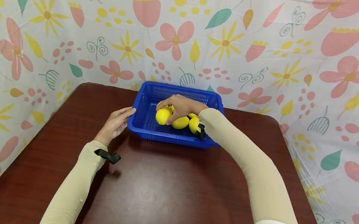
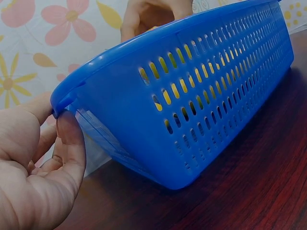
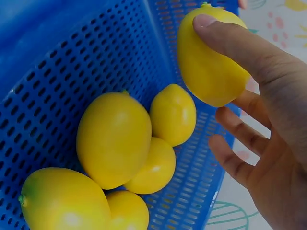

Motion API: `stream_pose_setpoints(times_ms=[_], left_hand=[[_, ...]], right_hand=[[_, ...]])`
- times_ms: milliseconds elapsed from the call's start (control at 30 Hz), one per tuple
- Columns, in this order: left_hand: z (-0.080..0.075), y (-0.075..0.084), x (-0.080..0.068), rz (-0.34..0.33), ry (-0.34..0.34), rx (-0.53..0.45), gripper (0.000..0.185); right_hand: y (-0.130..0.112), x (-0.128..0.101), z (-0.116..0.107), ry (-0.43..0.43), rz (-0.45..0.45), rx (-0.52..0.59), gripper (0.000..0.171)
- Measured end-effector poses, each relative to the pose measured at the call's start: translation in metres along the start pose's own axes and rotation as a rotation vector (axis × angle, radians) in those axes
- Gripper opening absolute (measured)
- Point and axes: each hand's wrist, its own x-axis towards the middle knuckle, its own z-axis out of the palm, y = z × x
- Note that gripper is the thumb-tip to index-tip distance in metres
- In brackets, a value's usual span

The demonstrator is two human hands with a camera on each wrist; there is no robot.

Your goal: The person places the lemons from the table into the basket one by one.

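Gripping lemon (image 3: 207, 57) inside blue basket (image 1: 145, 123), right hand (image 1: 181, 106) fingers curled round it; left hand (image 1: 116, 123), fingers straight, steadies basket rim against sliding.

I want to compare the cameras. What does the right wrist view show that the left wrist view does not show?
Only the right wrist view shows the basket's inside: five lemons lying there and the right hand gripping a sixth lemon. Only the left wrist view shows the left hand touching the basket's corner, and the table. Both show the blue basket.
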Motion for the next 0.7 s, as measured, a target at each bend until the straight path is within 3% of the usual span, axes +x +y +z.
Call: stream_pose_setpoints(times_ms=[233,700], left_hand=[[0.0,-0.001,0.0,0.01,-0.002,-0.019,0.047],[-0.003,-0.001,0.001,0.022,-0.021,-0.015,0.049]], right_hand=[[0.007,0.01,0.003,-0.049,0.027,0.001,0.065],[0.018,0.024,0.011,-0.134,0.051,-0.06,0.067]])
